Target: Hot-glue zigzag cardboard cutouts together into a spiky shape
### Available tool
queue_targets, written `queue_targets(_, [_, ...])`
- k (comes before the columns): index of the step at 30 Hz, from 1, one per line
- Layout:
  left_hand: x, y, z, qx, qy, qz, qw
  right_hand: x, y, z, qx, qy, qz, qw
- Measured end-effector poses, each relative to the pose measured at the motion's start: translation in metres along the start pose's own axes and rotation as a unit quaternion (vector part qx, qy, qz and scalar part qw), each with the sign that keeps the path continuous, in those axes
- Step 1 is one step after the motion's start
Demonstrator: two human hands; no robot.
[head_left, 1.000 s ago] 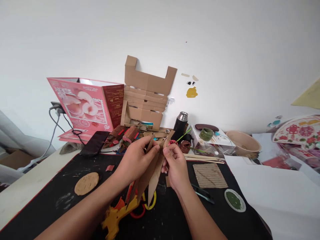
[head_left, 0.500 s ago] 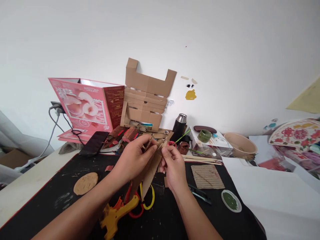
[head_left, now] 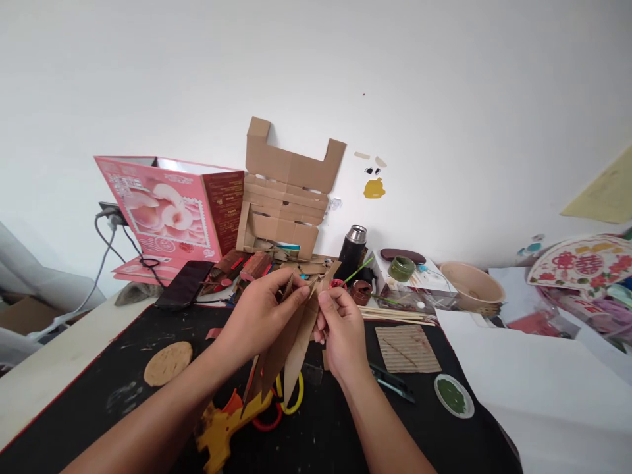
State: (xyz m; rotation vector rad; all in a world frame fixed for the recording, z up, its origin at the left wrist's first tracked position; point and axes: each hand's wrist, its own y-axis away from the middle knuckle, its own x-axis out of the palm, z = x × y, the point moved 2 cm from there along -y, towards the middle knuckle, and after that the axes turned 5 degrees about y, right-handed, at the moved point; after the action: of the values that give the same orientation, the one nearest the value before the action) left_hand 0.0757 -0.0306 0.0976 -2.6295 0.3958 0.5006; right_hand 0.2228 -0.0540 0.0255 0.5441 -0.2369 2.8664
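Note:
Between my hands, above the black mat, is a strip of brown cardboard (head_left: 301,339) whose pointed lower ends hang down in layers. My left hand (head_left: 269,313) pinches its upper part from the left, thumb against fingers. From the right, my right hand (head_left: 342,326) is closed on the cardboard's top edge near a torn corner. Beneath the hanging pieces lie scissors with yellow and red handles (head_left: 295,395), partly covered. A yellow hot glue gun (head_left: 222,434) rests nearer to me, under my left forearm.
A round tan disc (head_left: 168,363) lies on the left of the mat. To the right are a utility knife (head_left: 394,384), a corrugated cardboard square (head_left: 409,349) and a lid of green paint (head_left: 453,396). A black thermos (head_left: 352,253) and an open pink box (head_left: 170,214) stand behind.
The cardboard has fanned out, with its lower ends spreading apart into separate pointed layers. Both hands stay in nearly the same place, and the view has shifted slightly.

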Motion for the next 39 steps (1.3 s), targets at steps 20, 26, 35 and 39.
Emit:
queue_targets(20, [0.003,0.0055,-0.0055,0.023,-0.025,-0.02,0.999,0.0054,0.0063,0.001,0.006,-0.023,0.012,1.0])
queue_targets(26, [0.0021,0.0052,-0.0061,0.034,-0.033,-0.015,0.999,0.0044,0.0058,-0.0007,0.008,-0.032,0.021,0.999])
queue_targets(35, [-0.0009,0.0024,-0.0068,0.018,0.016,0.0,1.0,0.0024,0.0023,-0.0029,0.004,-0.041,0.043,0.998])
queue_targets(39, [0.0014,0.002,-0.0034,0.006,0.036,-0.006,0.999,0.0017,0.0025,-0.0021,0.008,-0.043,0.037,0.998])
